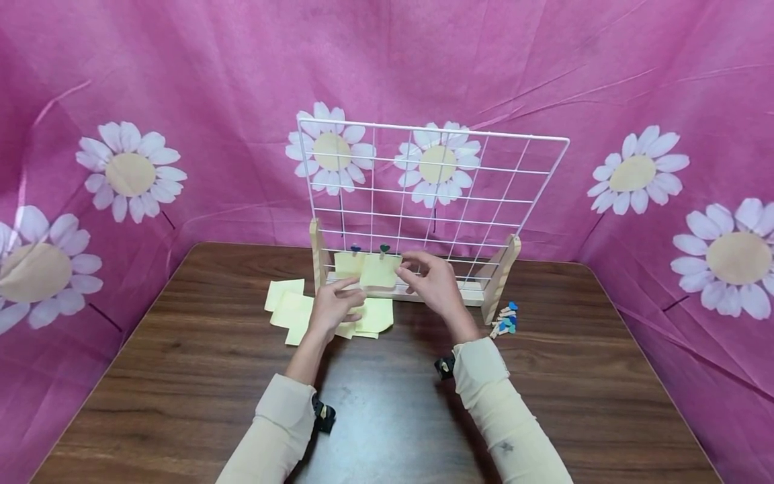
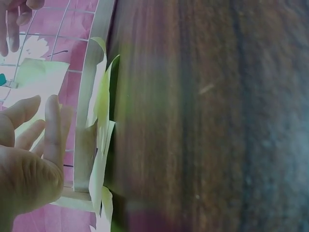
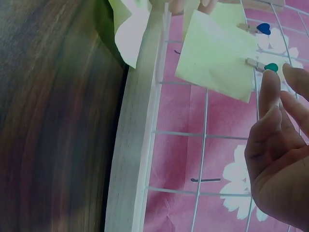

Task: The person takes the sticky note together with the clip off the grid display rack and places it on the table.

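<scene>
Two pale yellow sticky notes hang side by side on a white wire grid point(image 1: 435, 130). A clothespin with a blue heart point(image 1: 355, 249) holds the left note point(image 1: 345, 264), and one with a green heart point(image 3: 271, 67) holds the right note point(image 1: 379, 273). My right hand point(image 1: 437, 286) is beside the right note's edge, its fingers loosely bent near the green heart with nothing between them. Below and left of the notes, my left hand point(image 1: 331, 308) has its fingers extended and grips nothing. Whether its fingertips touch a note, I cannot tell.
Loose sticky notes point(image 1: 293, 310) lie overlapped on the wooden table point(image 1: 199, 363), partly beneath the left hand. Several heart clothespins point(image 1: 506, 321) are heaped by the stand's right wooden leg point(image 1: 503, 279). Behind hangs a pink cloth point(image 1: 242, 67) with daisies.
</scene>
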A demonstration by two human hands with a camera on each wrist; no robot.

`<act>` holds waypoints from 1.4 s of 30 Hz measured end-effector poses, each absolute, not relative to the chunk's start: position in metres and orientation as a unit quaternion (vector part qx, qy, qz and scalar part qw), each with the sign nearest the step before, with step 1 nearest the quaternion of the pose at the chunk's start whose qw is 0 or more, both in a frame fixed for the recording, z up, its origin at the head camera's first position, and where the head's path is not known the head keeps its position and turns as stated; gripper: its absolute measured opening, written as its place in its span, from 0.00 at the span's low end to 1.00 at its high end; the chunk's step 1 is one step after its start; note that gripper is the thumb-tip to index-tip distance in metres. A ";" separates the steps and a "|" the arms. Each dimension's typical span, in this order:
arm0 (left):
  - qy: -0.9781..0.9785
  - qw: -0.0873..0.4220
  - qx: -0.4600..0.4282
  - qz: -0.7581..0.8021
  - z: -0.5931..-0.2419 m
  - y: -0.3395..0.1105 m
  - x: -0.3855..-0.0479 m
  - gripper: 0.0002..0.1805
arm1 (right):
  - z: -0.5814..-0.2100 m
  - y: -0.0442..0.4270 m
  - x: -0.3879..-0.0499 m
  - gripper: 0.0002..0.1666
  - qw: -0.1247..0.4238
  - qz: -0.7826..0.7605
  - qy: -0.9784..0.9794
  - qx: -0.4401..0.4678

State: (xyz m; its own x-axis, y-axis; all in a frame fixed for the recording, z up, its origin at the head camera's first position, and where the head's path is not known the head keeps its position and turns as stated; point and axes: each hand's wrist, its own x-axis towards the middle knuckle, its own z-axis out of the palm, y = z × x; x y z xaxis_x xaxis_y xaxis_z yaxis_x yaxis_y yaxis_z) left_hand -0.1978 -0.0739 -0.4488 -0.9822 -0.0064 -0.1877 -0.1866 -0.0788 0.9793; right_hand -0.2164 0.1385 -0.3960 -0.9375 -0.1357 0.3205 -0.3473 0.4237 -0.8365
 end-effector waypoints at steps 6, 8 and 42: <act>0.674 0.058 -0.087 0.732 -0.446 -0.071 -0.199 0.24 | -0.396 0.132 -0.218 0.21 0.109 0.511 -0.842 0.131; 0.676 0.055 -0.092 0.729 -0.446 -0.069 -0.199 0.24 | -0.395 0.129 -0.219 0.21 0.106 0.516 -0.841 0.124; 0.668 0.031 -0.108 0.736 -0.444 -0.058 -0.211 0.17 | -0.388 0.092 -0.235 0.21 0.118 0.458 -0.874 0.108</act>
State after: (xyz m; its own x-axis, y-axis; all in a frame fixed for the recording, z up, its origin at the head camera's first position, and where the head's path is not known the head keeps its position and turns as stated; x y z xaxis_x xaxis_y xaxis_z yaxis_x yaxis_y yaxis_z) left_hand -0.2112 -0.0579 -0.4439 -0.9746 -0.0986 -0.2010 -0.1906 -0.1056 0.9760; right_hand -0.2347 0.0918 -0.3884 -0.9487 -0.0813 0.3054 -0.2973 0.5573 -0.7752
